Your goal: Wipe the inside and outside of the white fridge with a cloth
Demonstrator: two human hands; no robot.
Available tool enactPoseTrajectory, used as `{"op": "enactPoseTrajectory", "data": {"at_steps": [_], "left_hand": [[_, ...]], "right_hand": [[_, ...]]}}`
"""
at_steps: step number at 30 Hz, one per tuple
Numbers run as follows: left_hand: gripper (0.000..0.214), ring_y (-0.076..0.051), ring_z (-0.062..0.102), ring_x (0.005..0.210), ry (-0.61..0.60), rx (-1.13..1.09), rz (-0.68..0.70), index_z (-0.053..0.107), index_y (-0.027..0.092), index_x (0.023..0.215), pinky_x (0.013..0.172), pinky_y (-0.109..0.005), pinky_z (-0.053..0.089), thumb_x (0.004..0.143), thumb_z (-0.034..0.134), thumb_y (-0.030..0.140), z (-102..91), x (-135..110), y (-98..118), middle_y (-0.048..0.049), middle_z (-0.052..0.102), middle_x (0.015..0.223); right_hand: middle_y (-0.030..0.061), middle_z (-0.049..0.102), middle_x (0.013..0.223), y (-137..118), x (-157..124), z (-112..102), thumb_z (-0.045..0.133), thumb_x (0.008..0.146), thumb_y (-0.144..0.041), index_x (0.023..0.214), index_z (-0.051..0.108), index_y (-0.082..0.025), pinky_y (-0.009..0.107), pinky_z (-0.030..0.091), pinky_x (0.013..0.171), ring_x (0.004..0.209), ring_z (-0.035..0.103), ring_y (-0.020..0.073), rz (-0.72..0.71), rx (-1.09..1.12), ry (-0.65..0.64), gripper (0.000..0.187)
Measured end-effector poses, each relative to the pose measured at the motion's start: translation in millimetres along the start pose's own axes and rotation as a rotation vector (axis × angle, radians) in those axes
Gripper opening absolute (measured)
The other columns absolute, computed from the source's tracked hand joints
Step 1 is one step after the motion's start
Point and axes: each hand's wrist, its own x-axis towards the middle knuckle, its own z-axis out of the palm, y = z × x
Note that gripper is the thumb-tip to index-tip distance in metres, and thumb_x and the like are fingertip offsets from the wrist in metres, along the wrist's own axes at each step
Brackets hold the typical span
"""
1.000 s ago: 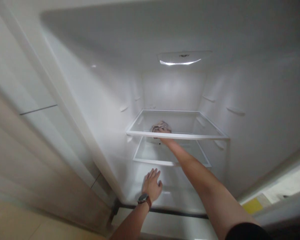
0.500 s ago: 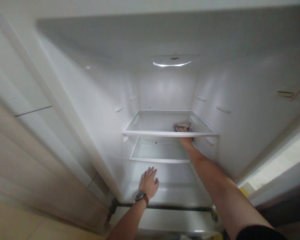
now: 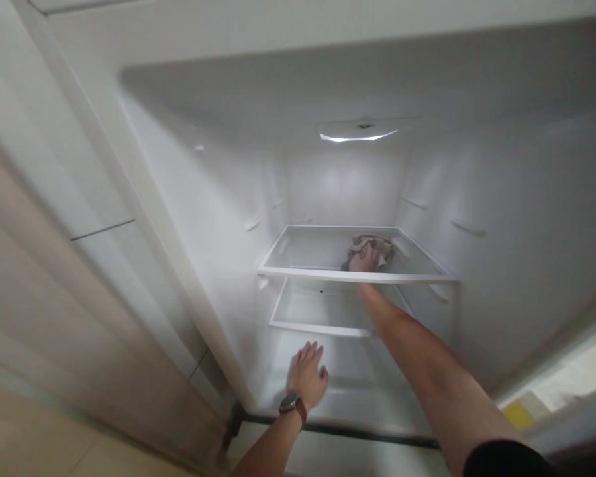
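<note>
We face a white refrigerator compartment (image 3: 189, 199) that fills most of our view, its bare wall running down the 9 o'clock side. Within it, the wide upper shelf (image 3: 318, 272) sits near the clock's centre, with the narrower lower shelf (image 3: 318, 327) from its middle toward 6 o'clock. Our left hand (image 3: 308, 377) rests at 6 o'clock on the compartment floor, fingers loosely spread, gripping nothing. Our right hand (image 3: 364, 257) reaches in from 5 o'clock, passes under the upper shelf's front rail and shows through the glass, fingers bunched on a patterned cloth (image 3: 386, 248). A second ago that cloth lay toward 9 o'clock of the shelf's middle; now it is toward 3 o'clock, so we judge the work is travelling sideways, the left hand perhaps bracing. Which surface the cloth touches, we cannot tell. Smaller still are the watch (image 3: 289, 401) on our left wrist and a dark dot (image 3: 320, 291), showing through the glass.
</note>
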Motion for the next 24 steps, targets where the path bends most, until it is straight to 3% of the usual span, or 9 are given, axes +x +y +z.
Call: {"op": "enactPoseTrajectory", "data": {"at_steps": [3,5,7,9,12,15,17,21,24], "left_hand": [[0.062,-0.024,0.028,0.159,0.018,-0.023,0.006,0.055,0.025,0.155,0.131,-0.045,0.021,0.093,0.049,0.031,3.8,-0.5,-1.9,-0.0003,0.041,0.167],[0.063,-0.024,0.028,0.158,0.025,-0.032,-0.008,0.054,0.024,0.155,0.131,-0.045,0.020,0.092,0.050,0.029,6.0,-0.5,-2.0,-0.0005,0.041,0.167],[0.064,-0.025,0.029,0.158,0.008,-0.037,-0.026,0.054,0.023,0.155,0.131,-0.045,0.020,0.092,0.050,0.028,7.0,-0.5,-1.6,-0.0010,0.041,0.167],[0.065,-0.024,0.029,0.158,-0.009,-0.042,-0.038,0.053,0.023,0.156,0.131,-0.045,0.020,0.091,0.050,0.028,6.5,-0.9,-1.0,-0.0005,0.041,0.167],[0.066,-0.024,0.029,0.158,-0.006,-0.053,-0.034,0.052,0.025,0.157,0.131,-0.044,0.020,0.091,0.050,0.028,3.8,-2.0,-0.3,0.0011,0.040,0.168],[0.065,-0.024,0.029,0.158,0.000,-0.058,-0.030,0.054,0.024,0.156,0.132,-0.044,0.019,0.091,0.050,0.030,0.3,-2.8,0.6,0.0012,0.040,0.168],[0.064,-0.024,0.029,0.158,-0.004,-0.054,-0.027,0.055,0.024,0.155,0.132,-0.044,0.019,0.091,0.050,0.031,-2.0,-2.5,1.4,0.0008,0.040,0.168],[0.064,-0.024,0.029,0.158,-0.016,-0.055,-0.021,0.055,0.023,0.155,0.132,-0.045,0.020,0.092,0.048,0.032,-6.3,-0.7,3.4,-0.0010,0.040,0.168],[0.064,-0.024,0.029,0.158,-0.023,-0.058,-0.020,0.054,0.023,0.156,0.132,-0.046,0.020,0.093,0.047,0.033,-8.7,-0.1,4.7,-0.0019,0.040,0.168]], "right_hand": [[0.0181,0.051,0.145,-48.9,-21.1,39.8,0.047,0.086,-0.014,0.147,0.057,-0.016,0.049,0.033,0.120,0.139,0.043,0.0287,-0.100,-0.072,-0.227,0.062],[0.0096,0.056,0.144,-80.8,-41.2,67.0,0.053,0.083,-0.012,0.143,0.064,-0.025,0.039,0.034,0.119,0.135,0.048,0.0240,-0.265,-0.103,-0.470,0.062],[0.0065,0.057,0.147,-103.9,-59.3,86.8,0.056,0.087,-0.013,0.145,0.064,-0.028,0.038,0.034,0.119,0.134,0.049,0.0241,-0.436,-0.173,-0.718,0.060],[0.0066,0.052,0.153,-113.2,-70.1,94.3,0.055,0.094,-0.018,0.149,0.062,-0.028,0.041,0.034,0.119,0.137,0.046,0.0275,-0.510,-0.233,-0.831,0.056],[0.0065,0.046,0.159,-101.4,-70.4,82.2,0.055,0.101,-0.030,0.148,0.062,-0.033,0.047,0.039,0.114,0.144,0.037,0.0337,-0.523,-0.318,-0.864,0.048],[0.0043,0.051,0.154,-71.3,-57.7,51.8,0.056,0.102,-0.043,0.136,0.069,-0.042,0.051,0.044,0.108,0.144,0.035,0.0353,-0.483,-0.422,-0.801,0.036],[0.0067,0.054,0.150,-47.9,-45.1,27.9,0.056,0.102,-0.049,0.131,0.072,-0.042,0.056,0.044,0.105,0.143,0.035,0.0380,-0.403,-0.500,-0.705,0.034],[0.0181,0.049,0.152,-2.7,-14.3,-15.4,0.056,0.101,-0.034,0.147,0.060,-0.030,0.063,0.040,0.108,0.145,0.034,0.0409,-0.160,-0.631,-0.433,0.047],[0.0231,0.039,0.159,19.1,6.4,-33.7,0.057,0.094,-0.022,0.157,0.046,-0.019,0.059,0.038,0.114,0.148,0.036,0.0370,0.000,-0.609,-0.178,0.063]]}}
